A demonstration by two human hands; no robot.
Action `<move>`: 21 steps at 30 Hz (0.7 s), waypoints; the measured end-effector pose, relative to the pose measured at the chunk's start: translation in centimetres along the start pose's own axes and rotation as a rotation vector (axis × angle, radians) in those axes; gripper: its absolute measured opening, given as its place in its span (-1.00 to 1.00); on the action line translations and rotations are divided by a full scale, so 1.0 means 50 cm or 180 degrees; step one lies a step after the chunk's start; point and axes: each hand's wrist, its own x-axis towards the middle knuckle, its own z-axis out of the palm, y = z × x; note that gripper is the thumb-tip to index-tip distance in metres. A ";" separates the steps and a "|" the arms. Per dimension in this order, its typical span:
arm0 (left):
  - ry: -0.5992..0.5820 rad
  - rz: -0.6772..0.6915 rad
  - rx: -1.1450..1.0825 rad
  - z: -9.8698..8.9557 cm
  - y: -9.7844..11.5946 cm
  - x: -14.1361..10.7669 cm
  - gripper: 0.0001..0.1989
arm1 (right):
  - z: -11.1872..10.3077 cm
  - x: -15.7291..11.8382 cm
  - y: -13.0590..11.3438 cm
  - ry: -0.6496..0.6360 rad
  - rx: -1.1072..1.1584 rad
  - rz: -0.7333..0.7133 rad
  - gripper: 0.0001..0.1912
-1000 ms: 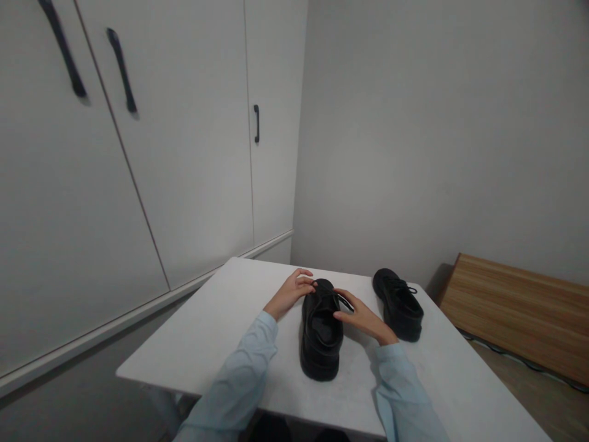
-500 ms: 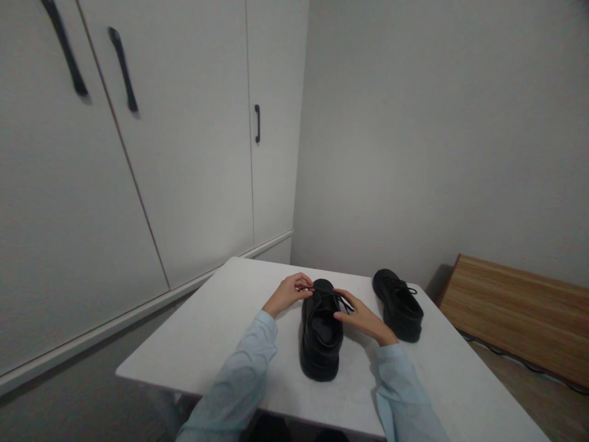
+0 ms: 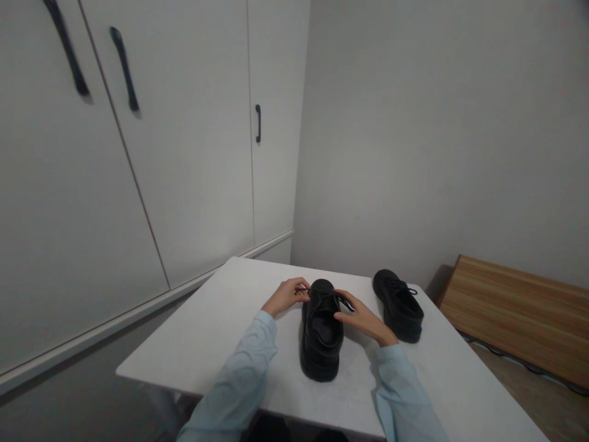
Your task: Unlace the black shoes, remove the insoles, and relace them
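A black lace-up shoe (image 3: 321, 353) stands on the white table between my hands, its heel toward me and its toe pointing away. At its left side my left hand (image 3: 288, 295) pinches a black shoelace (image 3: 301, 289) beside the toe area. My right hand (image 3: 361, 316) rests at the shoe's right side, thumb near the opening and fingers by the laces, with dark lace ends between thumb and fingers. A second black shoe (image 3: 399, 307) with a tied lace sits farther right.
The white table (image 3: 184, 344) extends around the shoes. Behind it are a grey wall and white cabinets with black handles (image 3: 258, 124). A wooden board (image 3: 519, 313) lies beyond the right edge, with a dark cable along it.
My left hand has shifted slightly left, drawing the lace a little outward from the shoe. The right hand and both shoes look the same.
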 end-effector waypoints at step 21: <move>0.1068 -0.0276 -0.2075 -0.003 0.042 -0.005 -0.71 | -0.005 0.000 0.019 0.0010 0.0018 -0.0018 -0.32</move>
